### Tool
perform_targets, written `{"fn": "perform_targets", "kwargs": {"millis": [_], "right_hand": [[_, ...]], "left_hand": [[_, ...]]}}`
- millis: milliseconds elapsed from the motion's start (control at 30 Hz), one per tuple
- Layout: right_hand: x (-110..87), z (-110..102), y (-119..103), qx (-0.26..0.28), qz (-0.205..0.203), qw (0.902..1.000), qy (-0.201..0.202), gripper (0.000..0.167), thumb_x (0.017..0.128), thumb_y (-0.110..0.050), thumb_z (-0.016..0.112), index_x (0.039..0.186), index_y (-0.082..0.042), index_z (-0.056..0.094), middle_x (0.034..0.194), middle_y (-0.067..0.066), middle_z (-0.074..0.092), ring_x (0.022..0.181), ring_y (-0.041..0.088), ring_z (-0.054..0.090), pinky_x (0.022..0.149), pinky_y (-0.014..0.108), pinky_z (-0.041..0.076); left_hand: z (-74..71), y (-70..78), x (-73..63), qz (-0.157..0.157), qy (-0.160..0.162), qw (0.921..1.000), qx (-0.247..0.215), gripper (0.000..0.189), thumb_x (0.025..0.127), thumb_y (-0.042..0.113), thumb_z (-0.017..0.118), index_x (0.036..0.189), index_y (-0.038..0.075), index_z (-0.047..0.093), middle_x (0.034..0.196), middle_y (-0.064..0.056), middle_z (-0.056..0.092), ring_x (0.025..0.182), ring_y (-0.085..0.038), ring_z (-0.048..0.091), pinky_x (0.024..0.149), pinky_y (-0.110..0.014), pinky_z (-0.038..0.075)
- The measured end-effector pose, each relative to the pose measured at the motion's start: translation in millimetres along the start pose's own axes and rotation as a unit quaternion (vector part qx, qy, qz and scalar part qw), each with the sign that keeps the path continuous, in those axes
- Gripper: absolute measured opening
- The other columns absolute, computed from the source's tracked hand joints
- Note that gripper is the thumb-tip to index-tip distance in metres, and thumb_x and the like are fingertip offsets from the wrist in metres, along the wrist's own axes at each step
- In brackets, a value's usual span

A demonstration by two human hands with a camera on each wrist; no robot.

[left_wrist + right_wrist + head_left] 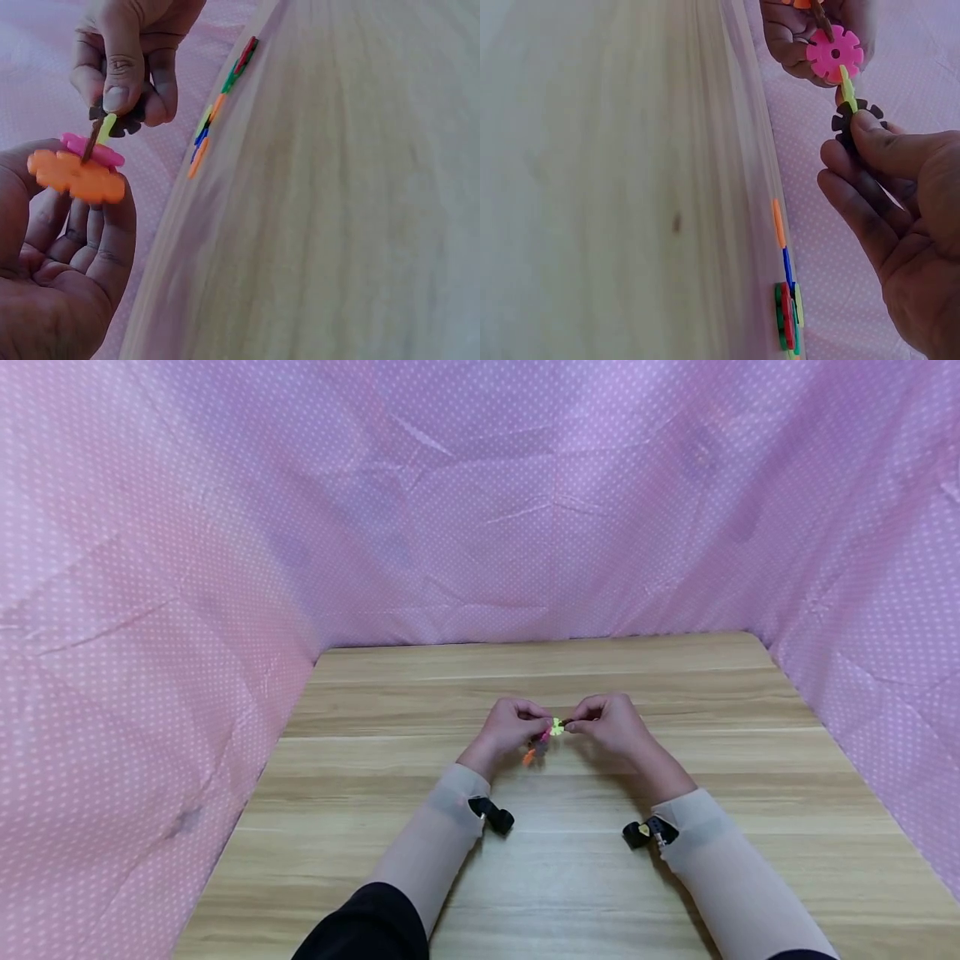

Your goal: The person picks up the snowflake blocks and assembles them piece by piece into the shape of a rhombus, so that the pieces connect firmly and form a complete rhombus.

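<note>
Notched plastic interlocking discs are slotted into one another as a small chain between the two hands. My left hand point(510, 725) grips the pink disc point(835, 54) end, with the orange disc point(79, 177) and a brown disc point(92, 141) also joined there. My right hand point(613, 723) pinches a black disc point(845, 122) between thumb and fingers. A yellow disc point(557, 727) bridges the pink and black ones, seen edge-on in both wrist views. Fingers partly cover the black disc.
Wood-grain table point(555, 868) lies under both hands. Along its edge, the wrist views show several more coloured discs, including a green one point(229, 79) and a blue one point(787, 266). Pink dotted cloth point(480, 527) hangs around the back and sides.
</note>
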State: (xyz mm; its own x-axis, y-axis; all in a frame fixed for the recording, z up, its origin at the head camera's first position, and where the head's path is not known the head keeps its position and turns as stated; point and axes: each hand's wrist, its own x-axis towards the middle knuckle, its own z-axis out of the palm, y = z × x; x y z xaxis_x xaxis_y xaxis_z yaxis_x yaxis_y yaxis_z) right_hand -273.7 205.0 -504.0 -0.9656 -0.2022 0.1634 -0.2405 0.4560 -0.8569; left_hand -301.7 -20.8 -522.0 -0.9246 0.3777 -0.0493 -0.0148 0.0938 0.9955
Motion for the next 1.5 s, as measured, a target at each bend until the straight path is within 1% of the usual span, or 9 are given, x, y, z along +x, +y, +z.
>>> {"fn": "perform_targets", "kwargs": {"millis": [200,233,367,533,700,900,1067,1267,1500], "right_hand": [[0.7,-3,1,-0.005,0.018,0.9996,-0.022,0.006,0.089,-0.006,0.085,0.092,-0.01,0.081,0.089,0.003,0.078,0.082,0.014,0.069,0.067,0.024,0.055],[0.8,-5,2,-0.008,0.023,0.9992,-0.031,0.006,0.09,-0.007,0.084,0.095,-0.01,0.081,0.091,0.003,0.078,0.076,0.014,0.068,0.062,0.025,0.055],[1.8,-17,5,-0.07,0.025,0.9958,-0.054,0.012,0.091,-0.008,0.083,0.103,-0.01,0.08,0.096,0.003,0.077,0.078,0.014,0.066,0.067,0.028,0.055],[-2.4,-39,6,-0.185,0.047,0.9782,-0.083,0.016,0.09,-0.013,0.085,0.103,-0.008,0.078,0.094,0.003,0.071,0.086,0.021,0.064,0.079,0.041,0.056],[-8.2,-56,8,-0.229,0.072,0.961,-0.137,0.023,0.084,-0.02,0.091,0.099,-0.008,0.077,0.091,0.001,0.07,0.085,0.021,0.062,0.083,0.044,0.054],[-9.9,-64,10,-0.23,0.078,0.9555,-0.168,0.02,0.083,-0.017,0.092,0.095,-0.01,0.077,0.088,0.0,0.068,0.082,0.02,0.06,0.077,0.039,0.053],[-10.2,-64,10,-0.231,0.07,0.9563,-0.165,0.011,0.087,-0.012,0.087,0.093,-0.011,0.077,0.086,0.001,0.067,0.081,0.02,0.059,0.074,0.038,0.052],[-11.1,-66,10,-0.209,0.086,0.9591,-0.169,0.023,0.085,-0.008,0.088,0.106,-0.009,0.079,0.094,0.003,0.07,0.087,0.021,0.061,0.08,0.039,0.054],[-9.6,-63,15,-0.21,0.073,0.9613,-0.163,0.017,0.089,-0.01,0.085,0.105,-0.01,0.079,0.1,0.004,0.071,0.092,0.022,0.064,0.086,0.044,0.056]], "left_hand": [[0.5,-1.9,1.4,0.008,0.006,0.9999,0.014,0.009,0.094,0.007,0.079,0.101,0.001,0.08,0.085,-0.008,0.078,0.072,-0.012,0.07,0.067,-0.026,0.059],[0.3,-2.0,1.5,0.007,0.007,0.9998,0.015,0.01,0.094,0.007,0.079,0.101,0.001,0.08,0.085,-0.008,0.078,0.072,-0.011,0.071,0.068,-0.026,0.059],[-0.5,-1.7,2.5,0.003,0.012,0.9997,0.019,0.01,0.095,0.008,0.078,0.102,0.001,0.08,0.088,-0.008,0.079,0.075,-0.012,0.072,0.071,-0.026,0.06],[-1.1,0.8,1.6,-0.007,0.017,0.9996,0.02,0.008,0.095,0.008,0.078,0.101,0.004,0.081,0.09,-0.007,0.079,0.078,-0.013,0.073,0.072,-0.027,0.061],[-1.9,0.8,1.3,-0.009,0.017,0.9997,0.014,0.008,0.096,0.009,0.077,0.102,0.004,0.081,0.09,-0.008,0.078,0.077,-0.014,0.073,0.072,-0.027,0.061],[-2.4,1.0,1.3,-0.01,0.014,0.9999,0.002,0.01,0.097,0.009,0.076,0.104,0.004,0.08,0.089,-0.009,0.078,0.078,-0.014,0.073,0.071,-0.026,0.06],[-2.2,3.0,1.0,-0.011,0.013,0.9998,0.006,0.01,0.098,0.01,0.076,0.104,0.004,0.08,0.09,-0.008,0.078,0.078,-0.014,0.072,0.072,-0.026,0.06],[-2.6,2.5,1.8,-0.015,0.014,0.9998,0.003,0.009,0.098,0.009,0.075,0.103,0.005,0.08,0.09,-0.009,0.078,0.078,-0.014,0.072,0.072,-0.026,0.06],[-2.6,3.2,2.0,-0.018,0.016,0.9997,0.003,0.008,0.097,0.009,0.077,0.103,0.006,0.081,0.09,-0.008,0.078,0.077,-0.014,0.071,0.072,-0.026,0.06]]}}
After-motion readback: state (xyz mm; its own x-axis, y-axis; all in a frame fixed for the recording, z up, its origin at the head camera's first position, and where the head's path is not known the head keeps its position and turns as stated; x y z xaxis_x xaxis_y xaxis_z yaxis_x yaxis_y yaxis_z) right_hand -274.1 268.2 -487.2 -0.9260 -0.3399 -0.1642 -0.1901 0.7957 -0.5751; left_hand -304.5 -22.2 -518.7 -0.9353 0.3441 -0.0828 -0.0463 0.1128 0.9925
